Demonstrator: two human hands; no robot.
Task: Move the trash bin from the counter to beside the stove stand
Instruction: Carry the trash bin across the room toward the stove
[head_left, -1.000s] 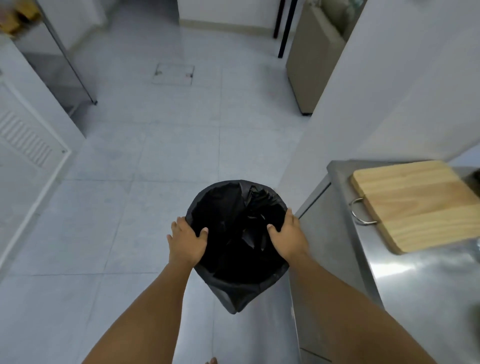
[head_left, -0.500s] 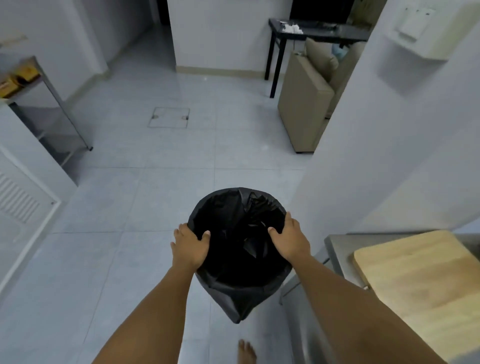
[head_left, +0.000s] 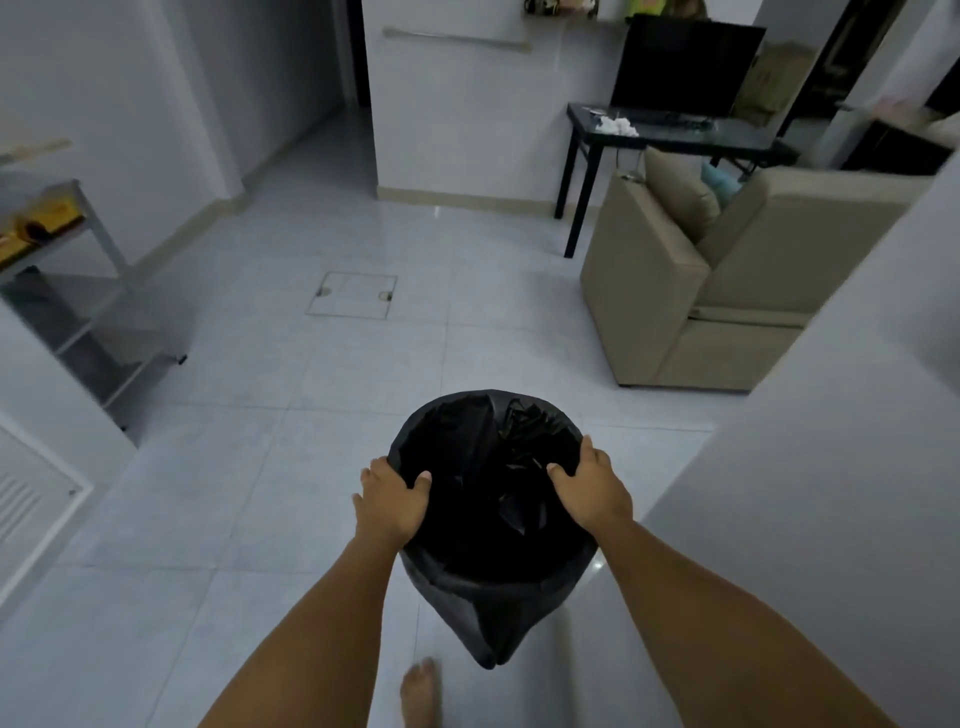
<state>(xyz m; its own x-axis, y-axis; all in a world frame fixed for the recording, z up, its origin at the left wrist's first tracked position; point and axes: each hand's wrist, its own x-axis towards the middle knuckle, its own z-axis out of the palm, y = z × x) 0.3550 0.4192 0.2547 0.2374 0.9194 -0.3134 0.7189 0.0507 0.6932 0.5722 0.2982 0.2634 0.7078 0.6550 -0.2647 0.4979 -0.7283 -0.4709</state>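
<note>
A round trash bin (head_left: 488, 499) lined with a crumpled black bag hangs in the air in front of me, above the tiled floor. My left hand (head_left: 390, 500) grips its left rim, thumb over the edge. My right hand (head_left: 592, 486) grips the right rim the same way. A metal stand (head_left: 78, 291) with shelves is at the far left against the wall; only part of it shows, and whether a stove sits on it is out of view.
A white wall corner (head_left: 810, 467) is close on my right. A beige armchair (head_left: 691, 291) and a black table (head_left: 670, 140) with a dark screen lie ahead right. A floor hatch (head_left: 353, 294) is ahead. My bare foot (head_left: 421, 691) shows below the bin.
I have stepped forward with the bin in both hands. The steel counter and wooden cutting board on the right have dropped out of view, and the view has lifted toward the room.
</note>
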